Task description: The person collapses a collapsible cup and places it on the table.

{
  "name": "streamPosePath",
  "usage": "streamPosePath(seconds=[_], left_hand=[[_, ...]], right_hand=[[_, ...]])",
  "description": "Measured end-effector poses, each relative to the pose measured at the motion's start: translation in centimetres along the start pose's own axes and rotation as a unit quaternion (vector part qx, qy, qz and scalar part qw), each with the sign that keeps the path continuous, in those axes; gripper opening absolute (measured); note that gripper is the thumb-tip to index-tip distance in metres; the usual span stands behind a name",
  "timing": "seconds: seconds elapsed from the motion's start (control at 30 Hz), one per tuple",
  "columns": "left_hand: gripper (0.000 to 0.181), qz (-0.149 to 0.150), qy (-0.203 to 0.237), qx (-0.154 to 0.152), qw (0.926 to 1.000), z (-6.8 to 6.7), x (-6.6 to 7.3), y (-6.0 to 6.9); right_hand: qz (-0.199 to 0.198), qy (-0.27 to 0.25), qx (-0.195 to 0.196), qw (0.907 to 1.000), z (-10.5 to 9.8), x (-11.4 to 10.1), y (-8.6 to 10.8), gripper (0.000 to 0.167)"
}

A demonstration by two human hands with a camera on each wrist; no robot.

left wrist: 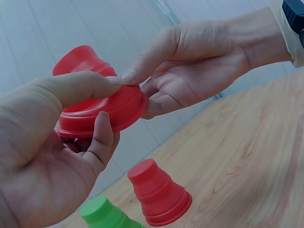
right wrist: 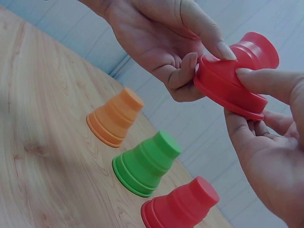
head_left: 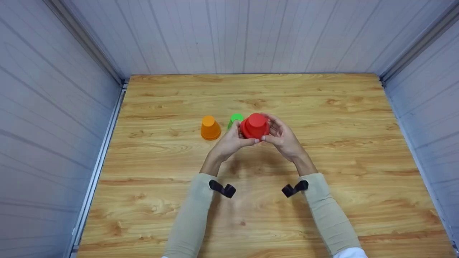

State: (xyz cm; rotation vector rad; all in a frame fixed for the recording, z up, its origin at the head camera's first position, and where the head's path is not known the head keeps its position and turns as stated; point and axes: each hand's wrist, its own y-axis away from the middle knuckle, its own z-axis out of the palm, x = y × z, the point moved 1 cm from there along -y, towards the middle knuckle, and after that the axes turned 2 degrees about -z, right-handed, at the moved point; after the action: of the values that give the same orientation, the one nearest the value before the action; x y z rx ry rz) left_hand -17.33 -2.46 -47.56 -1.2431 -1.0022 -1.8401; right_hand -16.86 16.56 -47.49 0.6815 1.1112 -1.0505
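Observation:
Both hands hold one red collapsible cup [head_left: 257,121] above the table, its narrow end up and its wide part partly folded down. My left hand [head_left: 229,144] grips its left side, thumb on the folded wall and fingers beneath the rim. On the other side my right hand [head_left: 285,140] pinches it the same way, and the thumbs nearly meet. Below stand an orange cup [head_left: 210,128], a green cup [right wrist: 146,164] and a second red cup [left wrist: 159,192], all upside down. In the head view the held cup and hands hide that second red cup and part of the green one.
A wood-grain table [head_left: 161,200] carries the cups. Pale panelled walls [head_left: 229,39] enclose its back, left and right sides. Black camera mounts [head_left: 223,189] sit on both sleeved wrists.

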Motion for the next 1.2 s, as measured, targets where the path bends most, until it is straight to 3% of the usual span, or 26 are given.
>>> streamPosePath(seconds=[0.3,0.47,0.7,0.97,1.2], left_hand=[[0.052,-0.003,-0.043,0.028,0.9987,0.14,-0.01,-0.19],[0.042,0.004,-0.026,0.044,0.9987,0.03,-0.08,-0.25],[0.037,-0.009,-0.009,0.081,0.9966,0.09,0.2,-0.47],[0.036,-0.002,0.034,0.058,0.9977,-0.49,0.25,-0.26],[0.028,-0.013,0.018,0.064,0.9977,-0.76,0.16,-0.18]], right_hand=[[-0.016,0.037,0.045,0.9982,0.28,0.15,-0.21,0.073],[-0.037,0.054,0.067,0.9956,0.66,0.42,-0.3,0.066],[-0.059,0.085,0.062,0.9926,0.78,0.41,-0.28,0.06],[-0.056,0.094,0.044,0.993,0.25,0.18,-0.27,0.048],[-0.062,0.142,0.047,0.9868,0.06,0.36,-0.24,0.045]])
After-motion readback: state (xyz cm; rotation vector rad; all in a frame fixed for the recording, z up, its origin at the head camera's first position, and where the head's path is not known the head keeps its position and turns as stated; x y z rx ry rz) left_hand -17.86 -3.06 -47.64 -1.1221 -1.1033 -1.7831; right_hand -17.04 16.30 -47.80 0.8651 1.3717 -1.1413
